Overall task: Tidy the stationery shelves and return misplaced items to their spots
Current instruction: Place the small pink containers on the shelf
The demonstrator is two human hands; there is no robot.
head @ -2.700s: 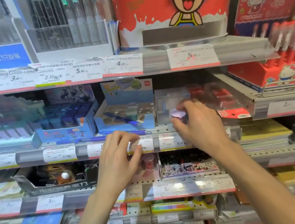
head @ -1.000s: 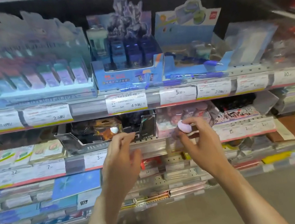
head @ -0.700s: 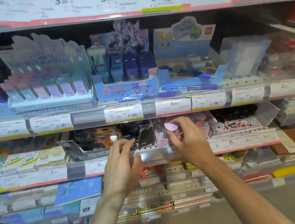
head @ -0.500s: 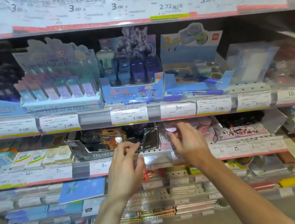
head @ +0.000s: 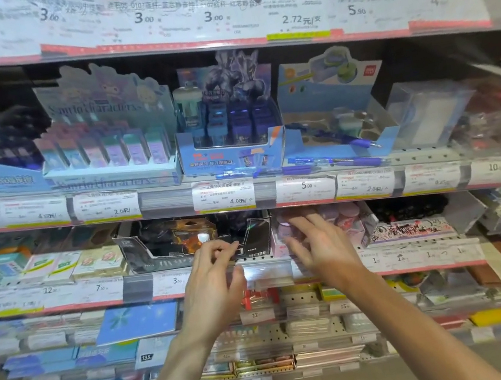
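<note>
Right hand (head: 316, 245): fingers straight, held nothing, tips at the pink round erasers (head: 341, 217).
Left hand (head: 214, 276): loosely curled, empty, beside the black box (head: 191, 243).
Erasers: just ahead of the right hand, the nearer one, right of the black box.

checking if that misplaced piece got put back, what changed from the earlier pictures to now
The right hand carried a small round lilac piece from the shelf above down to the clear box of pinkish round items. Its fingers are now straight and no longer pinch the piece, so it seems let go there, though blur hides it. The left hand stayed at the shelf edge by the black display box, holding nothing visible.
</note>
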